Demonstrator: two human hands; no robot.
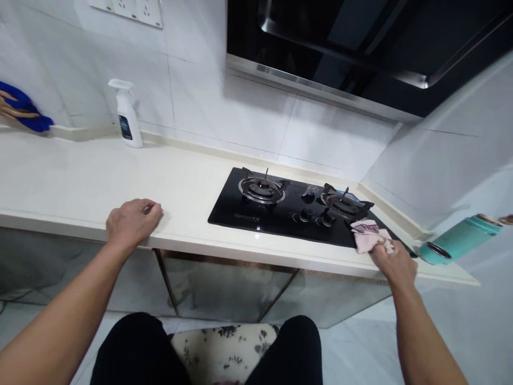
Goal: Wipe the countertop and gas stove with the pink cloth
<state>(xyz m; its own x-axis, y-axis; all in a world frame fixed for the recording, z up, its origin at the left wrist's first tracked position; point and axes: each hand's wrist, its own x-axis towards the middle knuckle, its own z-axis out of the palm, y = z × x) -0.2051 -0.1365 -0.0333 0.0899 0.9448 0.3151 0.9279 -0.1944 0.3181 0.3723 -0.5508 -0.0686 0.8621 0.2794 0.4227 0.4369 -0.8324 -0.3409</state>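
Note:
My right hand (396, 263) grips a crumpled pink cloth (366, 241) with a darker purple patch, pressing it on the front right part of the black gas cooktop (224, 207). My left hand (131, 222) is curled into a loose fist, resting on the front edge of the pale countertop (172, 174), well left of the cooktop. The cooktop carries a left burner (262, 190) and a right burner (345, 204), both with dark pan supports. Two control knobs (305, 214) sit between them, and behind the knobs lies a steel wool scrubber (311, 190).
A white spray bottle (129, 122) stands against the back wall. At far left, another person's hand (10, 108) holds a blue cloth (30, 118). A teal cylinder (467, 239) is tilted beside the right end of the counter. A black range hood (320, 48) overhangs the cooktop.

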